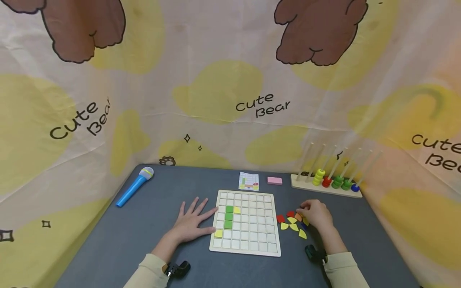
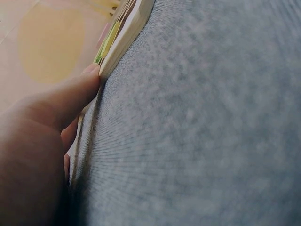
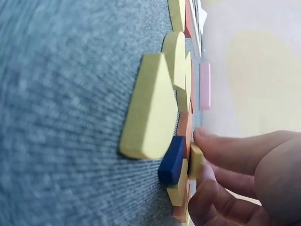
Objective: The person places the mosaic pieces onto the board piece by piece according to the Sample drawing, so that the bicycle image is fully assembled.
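A pale grid board (image 1: 251,245) lies on the table with several green blocks (image 1: 229,216) and two yellow blocks (image 1: 218,233) in its squares. My left hand (image 1: 191,226) rests flat with fingers spread on the table, its thumb and forefinger touching the board's left edge. Over a loose heap right of the board, my right hand (image 1: 318,216) pinches a small yellow block (image 3: 195,162) between thumb and fingers; its full shape is hidden. Around it lie yellow quarter-round blocks (image 1: 293,227), red blocks (image 1: 280,219), an orange block (image 1: 298,217) and a dark blue block (image 3: 172,161).
Behind the board are a small pattern card (image 1: 249,181) and a pink block (image 1: 275,181). A wooden peg rack (image 1: 325,187) with coloured rings stands at the back right. At the left lies a blue toy microphone (image 1: 135,187). A printed cloth (image 1: 216,92) hangs around the table.
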Demonstrator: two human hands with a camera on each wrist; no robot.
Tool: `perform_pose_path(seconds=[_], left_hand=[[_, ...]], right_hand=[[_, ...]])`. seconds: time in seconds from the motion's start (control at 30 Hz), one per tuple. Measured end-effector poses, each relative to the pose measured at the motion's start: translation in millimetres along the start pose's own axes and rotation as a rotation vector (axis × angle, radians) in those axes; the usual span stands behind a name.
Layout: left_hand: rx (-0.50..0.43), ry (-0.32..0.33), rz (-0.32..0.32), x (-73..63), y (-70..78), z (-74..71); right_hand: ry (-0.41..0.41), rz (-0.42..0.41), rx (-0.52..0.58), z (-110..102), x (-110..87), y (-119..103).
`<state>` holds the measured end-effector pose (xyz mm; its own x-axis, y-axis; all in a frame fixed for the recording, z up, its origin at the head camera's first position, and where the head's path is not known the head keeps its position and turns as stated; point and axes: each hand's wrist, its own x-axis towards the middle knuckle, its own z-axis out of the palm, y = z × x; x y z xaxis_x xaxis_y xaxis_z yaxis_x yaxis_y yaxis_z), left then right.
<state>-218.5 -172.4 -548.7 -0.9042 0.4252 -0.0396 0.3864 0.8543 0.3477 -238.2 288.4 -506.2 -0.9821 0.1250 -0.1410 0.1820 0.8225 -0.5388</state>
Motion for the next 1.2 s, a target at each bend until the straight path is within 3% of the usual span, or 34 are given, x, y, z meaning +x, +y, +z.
perform_pose_path(seconds=[0.23,0.57,0.77,1.03,1.2], left_hand=[[0.000,-0.001,0.001,0.1,-0.6,0.6],[0.006,-0.005,-0.004,0.7,-1.8,1.9],[0.012,-0.005,-0.007,0.0,-1.3,2.3],[0.018,-0.011,-0.005,-0.2,-1.1,1.2],[0.010,-0.015,-0.007,-0.6,-0.8,1.3]], right_hand=[[0.006,-0.007,-0.009,-3.0,-3.2,2.8],[-0.054,0.037,0.038,-5.0,-3.0,10.8],[-0.035,-0.012,0.094,-6.6,-0.5,7.1],[-0.025,-0.039,0.171,-8.3,-7.5,-18.0],[-0.033,-0.128,0.234,-3.5,-22.3,-49.3]])
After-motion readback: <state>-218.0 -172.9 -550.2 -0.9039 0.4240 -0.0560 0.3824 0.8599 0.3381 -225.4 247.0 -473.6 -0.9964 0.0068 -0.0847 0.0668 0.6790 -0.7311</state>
